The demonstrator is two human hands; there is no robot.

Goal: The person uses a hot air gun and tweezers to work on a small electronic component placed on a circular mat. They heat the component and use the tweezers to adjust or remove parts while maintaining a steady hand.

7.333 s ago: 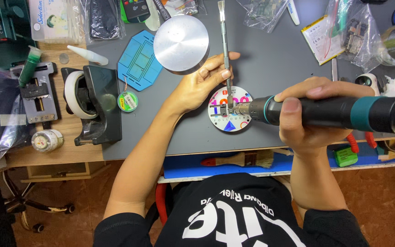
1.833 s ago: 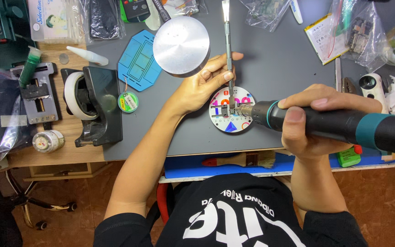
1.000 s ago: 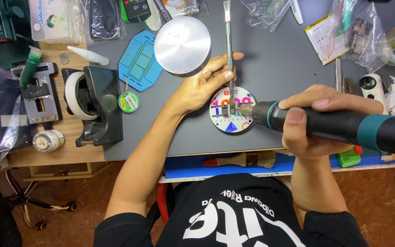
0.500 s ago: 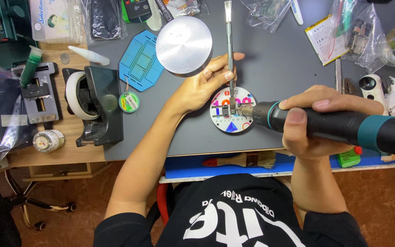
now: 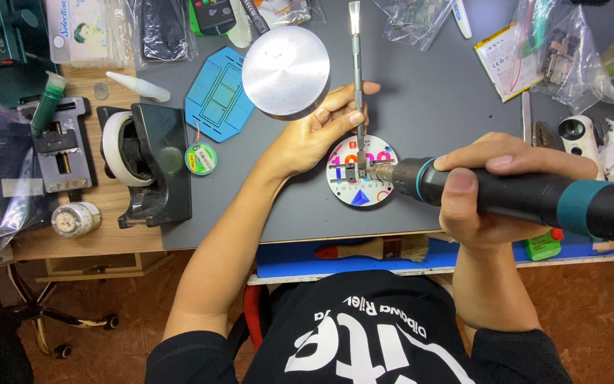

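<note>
A small round disc (image 5: 361,181) with bright colours lies on the grey counter (image 5: 435,92), near its front edge. The left hand (image 5: 318,131) pinches a thin metal tool (image 5: 355,85) and stands it up on the disc. The right hand (image 5: 495,188) is wrapped tight around a thick black and teal power tool (image 5: 527,203). The tool lies sideways, and its metal tip touches the disc right by the thin tool. Just behind the left hand stands a shiny round metal block (image 5: 286,71). A black tape holder (image 5: 147,163) sits well off to the left.
</note>
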